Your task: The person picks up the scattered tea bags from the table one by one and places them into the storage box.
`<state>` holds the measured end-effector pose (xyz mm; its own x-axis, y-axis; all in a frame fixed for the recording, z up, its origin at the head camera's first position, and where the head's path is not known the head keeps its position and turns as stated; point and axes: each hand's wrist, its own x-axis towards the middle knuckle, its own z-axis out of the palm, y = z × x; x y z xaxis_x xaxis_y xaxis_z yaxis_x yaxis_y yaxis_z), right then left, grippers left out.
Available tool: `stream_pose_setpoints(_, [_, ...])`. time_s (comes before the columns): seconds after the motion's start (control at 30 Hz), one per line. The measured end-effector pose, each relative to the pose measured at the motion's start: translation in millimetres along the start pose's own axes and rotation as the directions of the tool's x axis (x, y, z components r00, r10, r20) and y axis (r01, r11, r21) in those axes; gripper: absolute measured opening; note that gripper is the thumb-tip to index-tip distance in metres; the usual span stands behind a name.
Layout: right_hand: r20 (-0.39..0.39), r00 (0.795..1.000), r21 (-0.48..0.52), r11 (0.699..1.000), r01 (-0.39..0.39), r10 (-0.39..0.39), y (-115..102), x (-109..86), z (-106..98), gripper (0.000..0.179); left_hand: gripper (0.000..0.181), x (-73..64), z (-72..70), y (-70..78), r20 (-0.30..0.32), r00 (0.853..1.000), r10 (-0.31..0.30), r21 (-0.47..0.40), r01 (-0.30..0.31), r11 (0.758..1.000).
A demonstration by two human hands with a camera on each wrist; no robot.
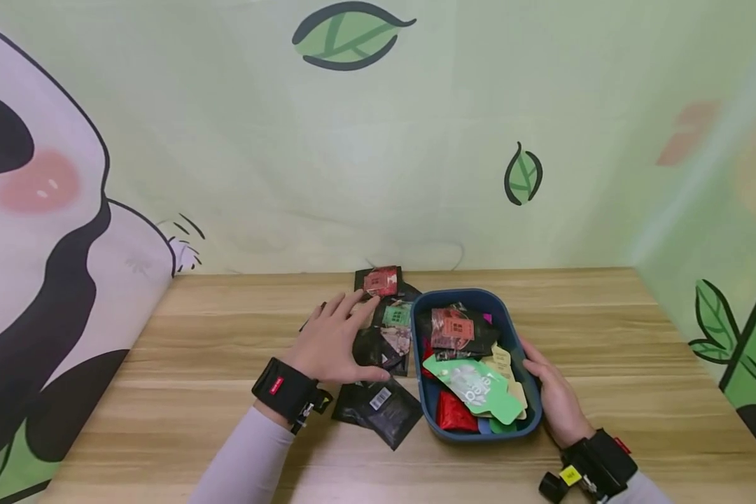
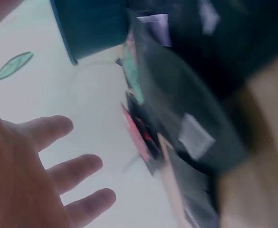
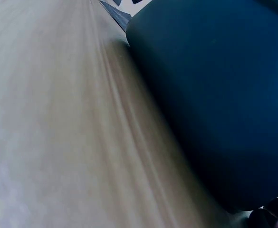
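Observation:
My left hand (image 1: 330, 343) hovers with fingers spread over a loose pile of black packets (image 1: 378, 413), some with red or green labels. In the left wrist view, its fingers (image 2: 79, 171) hold nothing and stand apart from a black packet (image 2: 181, 104). To the right of the pile is a dark blue bin (image 1: 526, 427). Inside it lie a black packet with a red label (image 1: 456, 329), a green packet (image 1: 475, 385), a red packet (image 1: 456, 411) and beige pieces. My right hand (image 1: 557, 399) rests against the bin's right side, its fingers fairly straight.
Everything stands on a wood-grain table (image 1: 227, 322). Behind it hangs a pale green backdrop (image 1: 258, 175) with printed leaves and a panda, meeting the table's back edge. The side of the bin (image 3: 219, 95) fills much of the right wrist view.

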<state>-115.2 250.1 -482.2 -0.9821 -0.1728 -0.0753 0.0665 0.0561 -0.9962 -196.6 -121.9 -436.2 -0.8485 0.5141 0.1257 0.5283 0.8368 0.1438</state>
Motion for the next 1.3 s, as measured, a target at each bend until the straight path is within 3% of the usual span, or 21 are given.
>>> stream_pose_setpoints(0.17, [0.009, 1.000, 0.005, 1.000, -0.005, 0.005, -0.1, -0.2, -0.3, 0.065, 0.121, -8.4, 7.6, -7.9, 0.034, 0.999, -0.015, 0.006, 0.015, 1.000])
stream_pose_setpoints(0.33, [0.014, 1.000, 0.012, 1.000, 0.012, -0.012, -0.3, 0.4, -1.1, 0.064, 0.110, -7.8, 14.2, -14.3, 0.084, 0.996, -0.014, 0.025, 0.012, 1.000])
stream_pose_setpoints(0.57, [0.006, 1.000, -0.007, 1.000, 0.008, -0.008, -1.8, -0.1, -0.2, 0.065, 0.099, -4.0, 21.3, -21.0, 0.094, 0.995, 0.015, 0.001, -0.015, 1.000])
stream_pose_setpoints(0.83, [-0.020, 0.999, -0.095, 0.995, 0.024, -0.026, -1.4, -1.6, 4.6, 0.063, 0.088, -2.5, 22.7, -22.3, 0.079, 0.997, 0.023, -0.008, -0.023, 1.000])
stream_pose_setpoints(1.07, [-0.017, 0.999, -0.154, 0.987, 0.042, -0.045, -0.2, -3.7, 8.1, 0.061, 0.077, -2.9, 11.8, -21.7, -0.025, 0.999, 0.031, -0.077, -0.033, 0.996])
stream_pose_setpoints(1.3, [0.000, 0.998, -0.171, 0.983, 0.063, -0.064, 0.7, -2.8, 9.0, 0.059, 0.074, -1.9, -4.9, -17.0, -0.138, 0.990, 0.034, -0.152, -0.055, 0.987])
